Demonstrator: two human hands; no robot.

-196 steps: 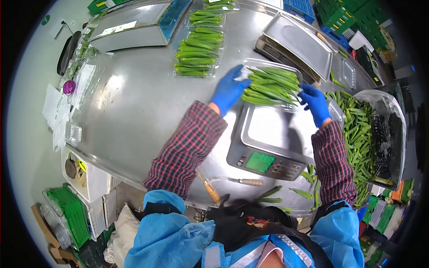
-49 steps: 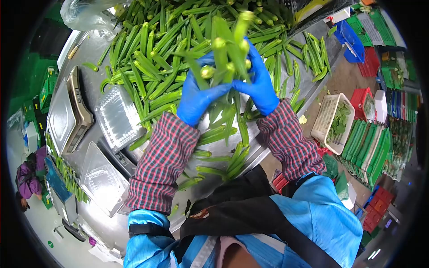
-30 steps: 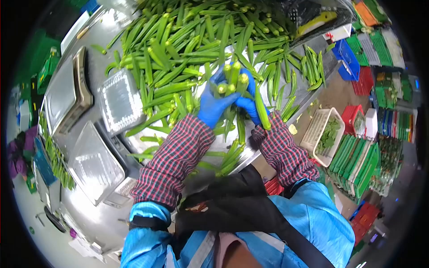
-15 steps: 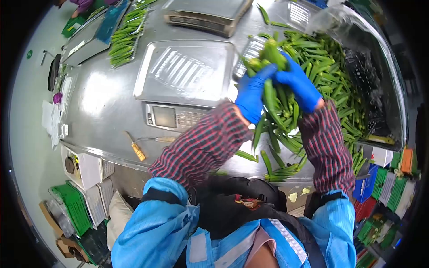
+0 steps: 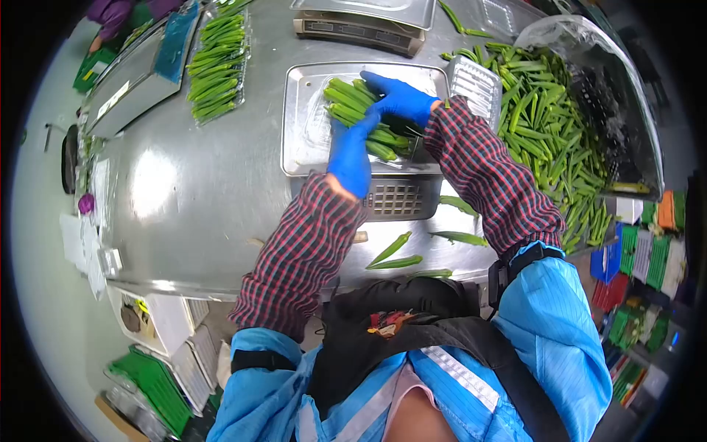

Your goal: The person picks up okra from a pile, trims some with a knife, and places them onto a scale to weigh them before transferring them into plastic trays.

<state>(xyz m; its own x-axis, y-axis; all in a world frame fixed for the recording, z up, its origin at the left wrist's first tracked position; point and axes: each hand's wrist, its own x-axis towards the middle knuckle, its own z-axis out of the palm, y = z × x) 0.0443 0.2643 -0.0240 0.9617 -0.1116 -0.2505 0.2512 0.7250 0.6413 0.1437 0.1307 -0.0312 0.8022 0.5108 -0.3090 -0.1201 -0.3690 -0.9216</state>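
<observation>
A bunch of green okra [image 5: 350, 101] lies over the metal pan [image 5: 294, 151] of a scale, the pods side by side. My left hand [image 5: 350, 156], in a blue glove, is closed against the near side of the bunch, its fingertips partly hidden. My right hand [image 5: 403, 100], also gloved, curves over the far and right side with its fingers on the pods. Both hands touch the okra and nearly meet each other. Below the pan, the scale's keypad [image 5: 394, 199] shows partly. A clear plastic tray [image 5: 476, 87] sits just right of the pan.
A large heap of loose okra [image 5: 541, 125] spreads at the right beside a clear plastic bag [image 5: 582, 33]. Packed okra [image 5: 219, 66] lies at the back left. A second scale [image 5: 361, 31] stands behind. Stray pods [image 5: 394, 261] lie near the front edge. Another person's sleeve [image 5: 110, 16] shows far left.
My hands have moved left from the okra heap to the scale pan, bringing a bunch of okra. The clear tray beside the pan is now more exposed. The view has shifted.
</observation>
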